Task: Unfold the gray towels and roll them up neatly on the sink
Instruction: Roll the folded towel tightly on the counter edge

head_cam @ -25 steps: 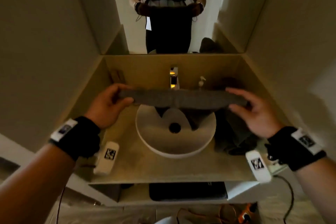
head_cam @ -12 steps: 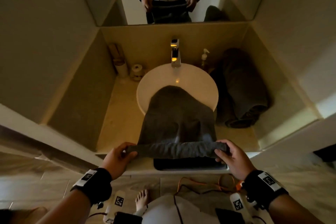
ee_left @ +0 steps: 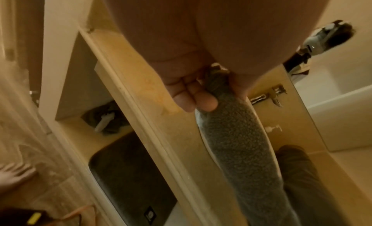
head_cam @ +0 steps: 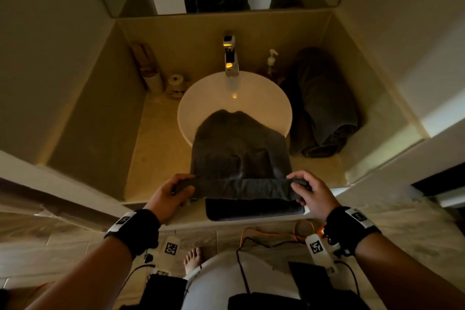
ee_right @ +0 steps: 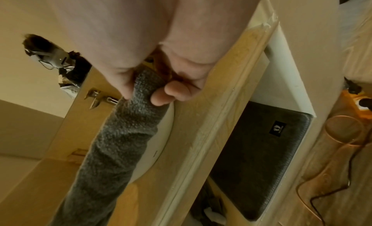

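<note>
A gray towel [head_cam: 240, 148] lies stretched from inside the round white basin [head_cam: 216, 90] over its front rim toward me. Its near edge is held up above the counter's front edge. My left hand [head_cam: 182, 190] pinches the left corner between thumb and fingers, and my right hand [head_cam: 299, 187] pinches the right corner. The left wrist view shows the towel [ee_left: 237, 143] running away from my curled fingers [ee_left: 193, 100]. The right wrist view shows the same towel [ee_right: 124, 134] clamped by my thumb and fingers [ee_right: 171, 94]. Another gray towel [head_cam: 324, 106] lies rolled on the counter right of the basin.
A faucet [head_cam: 230, 58] stands behind the basin, a soap pump [head_cam: 271, 59] to its right. Small jars and a tube [head_cam: 161, 78] sit at the back left. A dark mat [head_cam: 254, 209] fills the shelf under the counter. Walls close in on both sides; cables [head_cam: 276, 236] lie on the floor.
Both hands pulled the towel's edge from above the basin back toward me to the counter's front edge. The towel now trails out of the basin. My view has tipped down.
</note>
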The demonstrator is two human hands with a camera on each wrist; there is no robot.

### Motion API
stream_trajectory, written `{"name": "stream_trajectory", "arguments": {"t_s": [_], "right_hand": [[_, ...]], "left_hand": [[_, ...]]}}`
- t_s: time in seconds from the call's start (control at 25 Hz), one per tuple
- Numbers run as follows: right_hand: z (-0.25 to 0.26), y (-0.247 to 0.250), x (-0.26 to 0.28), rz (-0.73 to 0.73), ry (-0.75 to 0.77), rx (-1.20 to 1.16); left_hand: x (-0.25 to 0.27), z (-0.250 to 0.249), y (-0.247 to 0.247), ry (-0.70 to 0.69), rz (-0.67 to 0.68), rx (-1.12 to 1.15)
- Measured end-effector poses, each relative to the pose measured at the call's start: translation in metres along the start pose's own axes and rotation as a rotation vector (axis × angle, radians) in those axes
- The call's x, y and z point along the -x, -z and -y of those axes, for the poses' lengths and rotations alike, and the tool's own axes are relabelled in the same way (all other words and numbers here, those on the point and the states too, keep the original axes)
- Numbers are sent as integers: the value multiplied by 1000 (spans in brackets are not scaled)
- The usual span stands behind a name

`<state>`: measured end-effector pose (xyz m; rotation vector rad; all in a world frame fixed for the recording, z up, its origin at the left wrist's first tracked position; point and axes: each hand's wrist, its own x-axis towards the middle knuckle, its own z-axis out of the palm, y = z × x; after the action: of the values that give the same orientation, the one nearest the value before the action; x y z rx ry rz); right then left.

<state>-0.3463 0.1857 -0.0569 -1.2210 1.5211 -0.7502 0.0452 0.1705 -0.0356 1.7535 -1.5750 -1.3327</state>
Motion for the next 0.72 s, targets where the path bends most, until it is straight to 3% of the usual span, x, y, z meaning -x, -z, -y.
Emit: {"name": "stream_trajectory", "arguments": {"t_s": [0.24, 0.36, 0.44, 0.6, 0.72], "right_hand": [[11, -2, 6, -29, 7, -53], [19, -3, 9, 77, 16, 211], [26, -4, 7, 64, 47, 326], [26, -11, -1, -46, 149, 466], [33, -14, -3, -51, 58, 356]], "left_hand": [[-13, 6, 25, -37, 152, -239], [-22, 10, 37, -24, 155, -305], [-29, 12, 43, -34, 135, -359], [-44, 10, 54, -17, 179, -300], [-54, 10, 61, -38, 169, -206]]}}
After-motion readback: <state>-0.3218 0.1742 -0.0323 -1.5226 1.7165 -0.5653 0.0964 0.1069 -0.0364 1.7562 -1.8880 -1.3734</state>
